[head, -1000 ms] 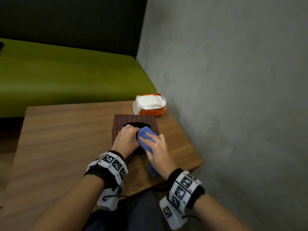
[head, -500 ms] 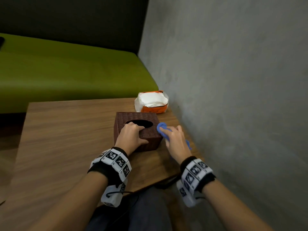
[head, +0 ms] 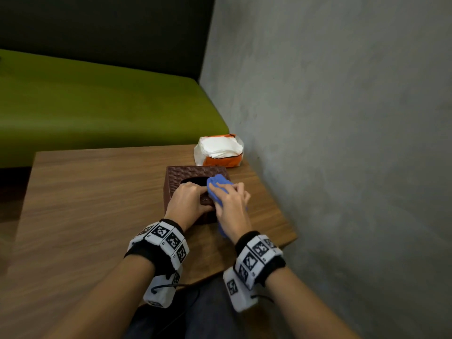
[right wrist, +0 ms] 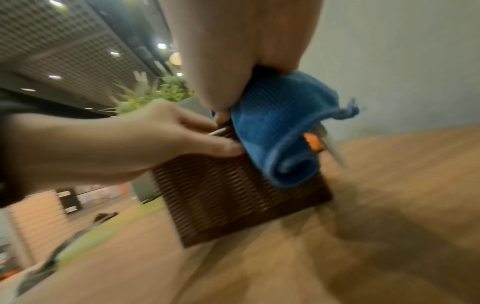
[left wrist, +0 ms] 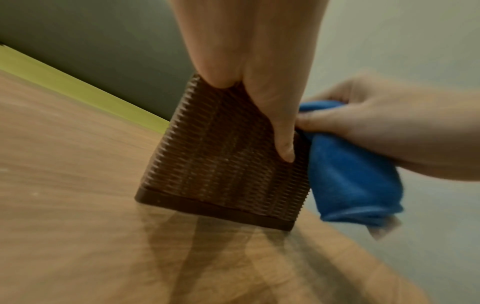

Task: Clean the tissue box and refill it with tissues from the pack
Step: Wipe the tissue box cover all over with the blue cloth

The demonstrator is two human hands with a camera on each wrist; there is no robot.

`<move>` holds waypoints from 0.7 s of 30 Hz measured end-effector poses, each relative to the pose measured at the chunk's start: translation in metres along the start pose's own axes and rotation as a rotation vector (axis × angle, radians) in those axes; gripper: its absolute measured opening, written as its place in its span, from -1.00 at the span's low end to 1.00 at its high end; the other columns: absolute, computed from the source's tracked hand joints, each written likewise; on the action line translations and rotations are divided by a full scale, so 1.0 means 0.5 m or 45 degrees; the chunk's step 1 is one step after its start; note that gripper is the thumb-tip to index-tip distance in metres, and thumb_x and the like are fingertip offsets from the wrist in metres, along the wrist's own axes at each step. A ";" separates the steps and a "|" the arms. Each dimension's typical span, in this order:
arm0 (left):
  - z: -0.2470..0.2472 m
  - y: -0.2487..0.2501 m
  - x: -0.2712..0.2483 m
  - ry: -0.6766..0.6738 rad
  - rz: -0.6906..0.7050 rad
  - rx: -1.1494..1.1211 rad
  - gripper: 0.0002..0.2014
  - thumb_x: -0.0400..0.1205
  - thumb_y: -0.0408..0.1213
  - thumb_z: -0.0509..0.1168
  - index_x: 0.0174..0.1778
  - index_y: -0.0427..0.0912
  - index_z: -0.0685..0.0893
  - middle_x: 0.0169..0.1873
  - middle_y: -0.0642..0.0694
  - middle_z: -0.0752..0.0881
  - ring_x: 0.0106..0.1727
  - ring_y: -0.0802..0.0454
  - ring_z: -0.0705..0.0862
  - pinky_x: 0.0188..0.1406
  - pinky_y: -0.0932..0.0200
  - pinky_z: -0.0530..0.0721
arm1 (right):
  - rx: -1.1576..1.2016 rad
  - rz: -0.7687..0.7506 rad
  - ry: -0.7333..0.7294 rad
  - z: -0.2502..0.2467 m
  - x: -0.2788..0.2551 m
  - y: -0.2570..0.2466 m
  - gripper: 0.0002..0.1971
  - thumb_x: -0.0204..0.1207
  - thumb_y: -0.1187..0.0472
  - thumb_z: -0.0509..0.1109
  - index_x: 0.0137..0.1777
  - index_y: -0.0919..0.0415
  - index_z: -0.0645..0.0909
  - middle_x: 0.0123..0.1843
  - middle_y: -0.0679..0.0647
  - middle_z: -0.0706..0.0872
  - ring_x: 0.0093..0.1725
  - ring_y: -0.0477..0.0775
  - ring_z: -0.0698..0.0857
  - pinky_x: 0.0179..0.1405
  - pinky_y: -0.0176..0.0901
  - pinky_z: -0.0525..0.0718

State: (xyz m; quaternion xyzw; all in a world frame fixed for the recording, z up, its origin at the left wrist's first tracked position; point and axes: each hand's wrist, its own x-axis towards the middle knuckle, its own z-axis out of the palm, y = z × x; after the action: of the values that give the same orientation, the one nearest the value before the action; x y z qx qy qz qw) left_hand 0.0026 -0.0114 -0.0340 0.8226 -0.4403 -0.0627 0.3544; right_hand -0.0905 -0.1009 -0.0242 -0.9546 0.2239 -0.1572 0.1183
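My left hand grips the tissue box on the bench; my right hand clutches the cloth atop it. Wiping hard might, I think, shove the light box toward the pack.

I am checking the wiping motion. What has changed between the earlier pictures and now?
The right hand brought the blue cloth from the right side of the tissue box back onto its top, beside the opening. The left hand stays gripping the box; the tissue pack has not moved.
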 end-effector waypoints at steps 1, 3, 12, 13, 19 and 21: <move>-0.001 -0.004 0.001 0.002 -0.003 -0.019 -0.67 0.44 -0.16 0.44 0.13 -0.09 0.74 -0.04 -0.16 0.81 0.13 -0.14 0.65 0.11 0.07 0.51 | -0.010 -0.062 0.039 0.005 -0.014 -0.002 -0.59 0.51 0.32 0.30 0.35 0.04 0.55 0.27 0.06 0.67 0.26 0.13 0.38 0.39 0.27 0.32; -0.002 -0.007 0.001 -0.011 0.015 -0.035 -0.62 0.43 -0.12 0.46 0.17 -0.04 0.72 0.02 -0.13 0.80 0.16 -0.12 0.65 0.15 0.06 0.53 | -0.068 -0.165 0.106 0.005 -0.041 0.029 -0.56 0.40 0.35 0.41 0.28 0.03 0.61 0.21 0.05 0.73 0.31 0.13 0.35 0.39 0.62 0.13; -0.011 -0.022 0.007 -0.022 0.055 -0.009 -0.63 0.42 -0.11 0.47 0.16 0.00 0.73 0.00 -0.10 0.81 0.14 -0.10 0.66 0.11 0.06 0.56 | 0.143 -0.309 -0.023 0.003 -0.028 0.021 -0.56 0.34 0.56 0.39 0.25 0.34 0.62 0.21 0.36 0.68 0.31 0.36 0.59 0.34 0.13 0.52; -0.012 -0.022 0.008 -0.046 0.074 -0.001 -0.59 0.41 -0.11 0.48 0.20 0.01 0.70 0.05 -0.09 0.80 0.17 -0.08 0.65 0.14 0.08 0.55 | 0.120 -0.307 -0.026 -0.005 -0.030 0.036 -0.54 0.34 0.57 0.39 0.26 0.32 0.62 0.21 0.34 0.68 0.31 0.34 0.59 0.34 0.11 0.54; -0.024 -0.043 0.021 -0.227 0.108 0.079 -0.38 0.38 -0.07 0.51 0.37 -0.08 0.58 0.25 -0.12 0.69 0.32 -0.03 0.57 0.33 0.16 0.45 | 0.104 -0.120 0.035 -0.007 0.037 0.037 -0.58 0.42 0.56 0.30 0.27 0.31 0.61 0.22 0.33 0.66 0.29 0.32 0.54 0.35 0.18 0.55; -0.042 -0.060 0.022 -0.353 0.193 0.092 -0.40 0.38 -0.05 0.50 0.36 -0.03 0.58 0.25 -0.09 0.69 0.33 0.00 0.57 0.43 0.17 0.34 | 0.081 -0.275 -0.024 -0.012 -0.014 0.035 -0.56 0.37 0.55 0.33 0.25 0.29 0.63 0.17 0.31 0.69 0.25 0.24 0.52 0.27 0.10 0.57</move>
State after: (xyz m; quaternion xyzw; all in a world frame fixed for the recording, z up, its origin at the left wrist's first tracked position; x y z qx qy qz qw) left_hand 0.0383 0.0023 -0.0351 0.7827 -0.5476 -0.1329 0.2642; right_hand -0.1052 -0.1140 -0.0258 -0.9703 0.1134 -0.1672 0.1330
